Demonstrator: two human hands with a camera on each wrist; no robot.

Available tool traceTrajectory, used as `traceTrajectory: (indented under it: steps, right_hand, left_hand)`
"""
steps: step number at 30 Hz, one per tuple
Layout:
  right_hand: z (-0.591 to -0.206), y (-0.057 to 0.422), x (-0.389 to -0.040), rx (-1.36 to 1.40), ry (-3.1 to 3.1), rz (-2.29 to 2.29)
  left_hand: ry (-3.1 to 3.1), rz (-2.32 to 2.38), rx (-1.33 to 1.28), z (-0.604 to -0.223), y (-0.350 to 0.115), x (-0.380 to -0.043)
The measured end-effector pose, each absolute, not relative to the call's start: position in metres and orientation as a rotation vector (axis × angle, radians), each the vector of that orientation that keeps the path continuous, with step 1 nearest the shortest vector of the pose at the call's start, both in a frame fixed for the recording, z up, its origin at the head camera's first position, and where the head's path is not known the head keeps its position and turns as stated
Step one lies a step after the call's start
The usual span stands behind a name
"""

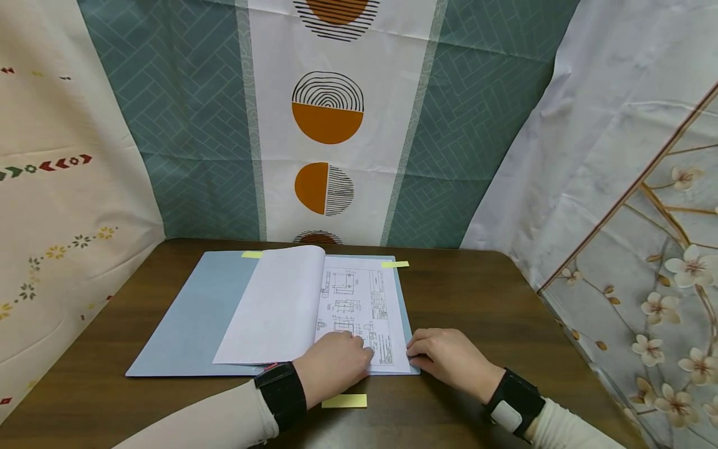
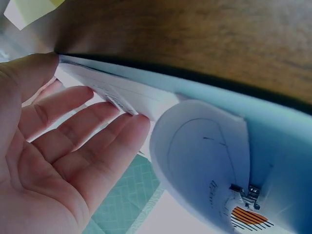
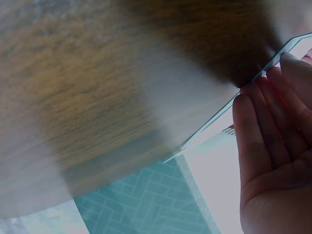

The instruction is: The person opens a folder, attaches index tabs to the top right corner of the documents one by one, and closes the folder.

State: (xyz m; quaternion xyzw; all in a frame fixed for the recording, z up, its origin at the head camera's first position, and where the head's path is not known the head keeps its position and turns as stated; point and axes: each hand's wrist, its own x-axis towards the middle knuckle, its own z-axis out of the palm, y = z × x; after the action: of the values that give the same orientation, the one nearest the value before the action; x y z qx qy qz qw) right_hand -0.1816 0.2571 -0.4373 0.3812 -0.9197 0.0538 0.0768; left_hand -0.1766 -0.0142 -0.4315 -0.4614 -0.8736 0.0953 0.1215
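A light blue folder (image 1: 185,324) lies opened on the table, with printed technical drawings (image 1: 381,312) on its right side. One white sheet (image 1: 275,305) is turned over to the left, its fold bulging upward; the left wrist view shows this curled sheet (image 2: 195,146) beside a metal clip (image 2: 247,195). My left hand (image 1: 336,365) rests on the lower part of the drawing page, fingers loosely bent and touching the paper. At the folder's lower right edge is my right hand (image 1: 445,355), its fingertips against that edge; in the right wrist view its fingers (image 3: 253,126) are fairly straight.
Yellow sticky strips mark the folder's top left (image 1: 252,254) and top right (image 1: 395,264). Another yellow strip (image 1: 344,401) is on the brown table (image 1: 460,293) in front of the folder. Patterned cloths (image 1: 348,125) hang behind and at both sides.
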Motion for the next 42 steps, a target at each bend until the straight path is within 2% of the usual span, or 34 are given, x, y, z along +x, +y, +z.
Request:
traceTrajectory:
  steps: [21,33,42]
  right_hand:
    - [-0.437,0.260,-0.184,1.141,-2.763,0.197]
    - [-0.439,0.261,-0.184,1.147,-2.759,0.209]
    - [-0.440,0.263,-0.185,1.156,-2.742,0.210]
  left_hand:
    - [-2.625,0.260,-1.394,-0.425,-0.020,-0.185]
    - [-2.640,0.009,-1.136,-0.429,-0.012,-0.188]
    - [-2.639,-0.105,-1.106,-0.430,-0.010,-0.192]
